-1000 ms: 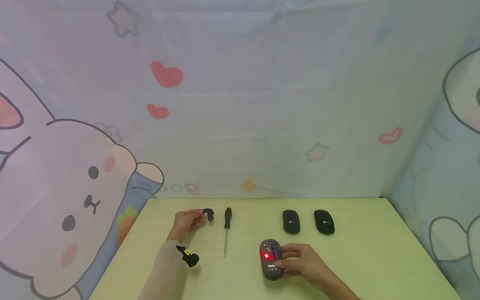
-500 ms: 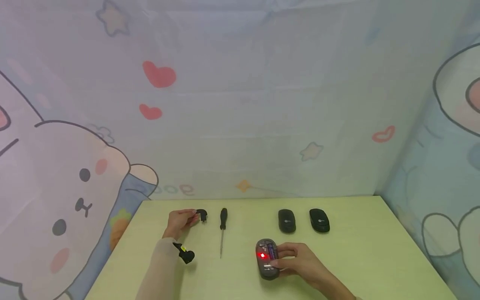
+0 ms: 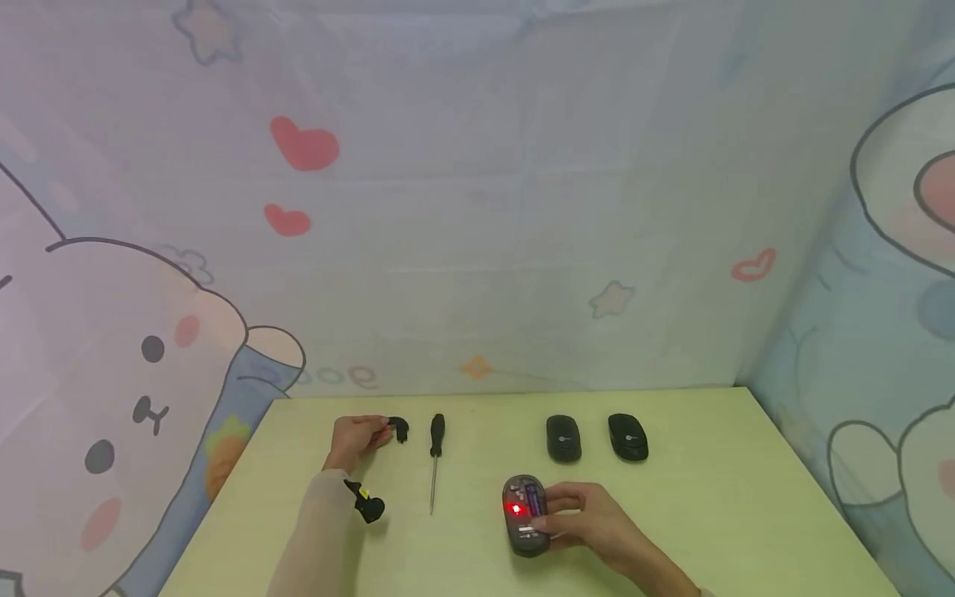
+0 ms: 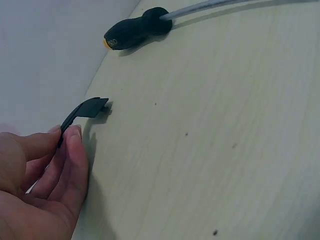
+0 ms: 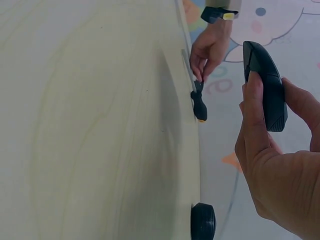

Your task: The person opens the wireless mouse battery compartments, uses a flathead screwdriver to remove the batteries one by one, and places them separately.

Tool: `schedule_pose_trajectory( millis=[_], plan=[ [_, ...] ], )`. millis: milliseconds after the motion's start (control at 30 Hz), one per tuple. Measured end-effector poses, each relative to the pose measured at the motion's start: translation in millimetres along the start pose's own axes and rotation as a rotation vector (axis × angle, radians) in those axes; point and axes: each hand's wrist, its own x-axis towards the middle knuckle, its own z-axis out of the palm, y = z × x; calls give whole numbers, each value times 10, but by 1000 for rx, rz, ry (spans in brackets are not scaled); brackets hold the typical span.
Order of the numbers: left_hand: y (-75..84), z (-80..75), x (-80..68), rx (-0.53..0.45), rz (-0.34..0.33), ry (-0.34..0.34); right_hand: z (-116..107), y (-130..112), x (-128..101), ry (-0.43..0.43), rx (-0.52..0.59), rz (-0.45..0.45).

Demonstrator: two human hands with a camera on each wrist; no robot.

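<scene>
My right hand [image 3: 600, 526] grips a dark computer mouse [image 3: 520, 531] by its side, thumb on the underside. That underside faces the head camera, with a red light [image 3: 516, 509] glowing and a purple battery [image 3: 533, 500] in an uncovered slot. In the right wrist view the mouse [image 5: 267, 85] stands between thumb and fingers, above the table. Over at the left, my left hand [image 3: 360, 439] pinches a thin, curved black plastic cover [image 4: 90, 106] by one end between thumb and fingers. The cover's free end has small tabs and hangs close over the tabletop.
A black-handled screwdriver [image 3: 437, 435] lies between the hands, its shaft toward me. Two more black mice, one [image 3: 563, 439] left of the other [image 3: 628, 437], sit toward the back of the pale table [image 3: 462, 564]. A cartoon-printed cloth [image 3: 448, 207] hangs behind.
The whole head view has shifted slightly, so everything appears further left. The cover in the left hand has tilted a little; both hands keep their holds.
</scene>
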Motion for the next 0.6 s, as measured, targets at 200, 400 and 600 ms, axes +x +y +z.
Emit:
schedule_pose_trajectory(
  millis=[200, 400, 600],
  plan=[
    [-2, 20, 10, 152, 65, 26, -10, -4, -6, 2, 0, -13],
    [-43, 23, 45, 371, 133, 76, -20, 15, -16, 1, -7, -6],
    [-83, 39, 75, 503, 188, 124, -26, 23, -11, 7, -6, 5]
  ],
)
